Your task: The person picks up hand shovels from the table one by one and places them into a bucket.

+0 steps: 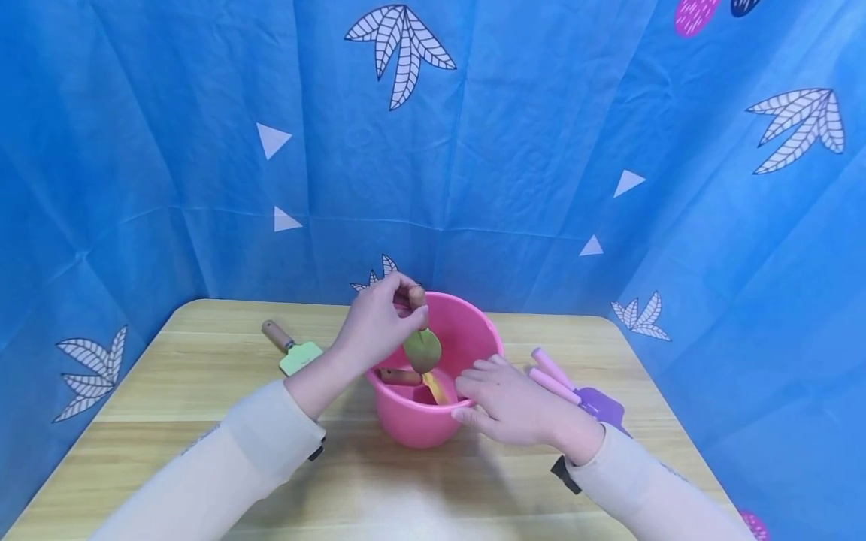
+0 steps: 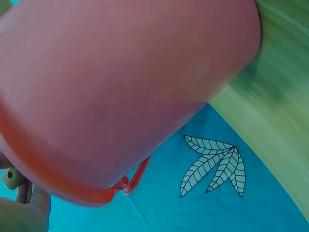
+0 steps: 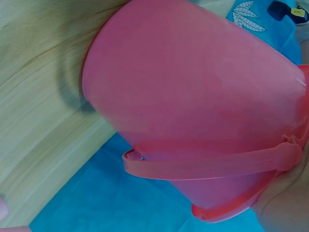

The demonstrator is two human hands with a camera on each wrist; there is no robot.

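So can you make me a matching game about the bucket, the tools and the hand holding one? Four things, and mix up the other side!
Things:
1. bucket
2. purple tool
3. left hand
4. yellow tool

Matches:
A. gripping a brown handle
B. inside the bucket
C. pink, with its rim held by the right hand
D. on the table, right of the bucket

Right pairs: 1-C, 2-D, 3-A, 4-B
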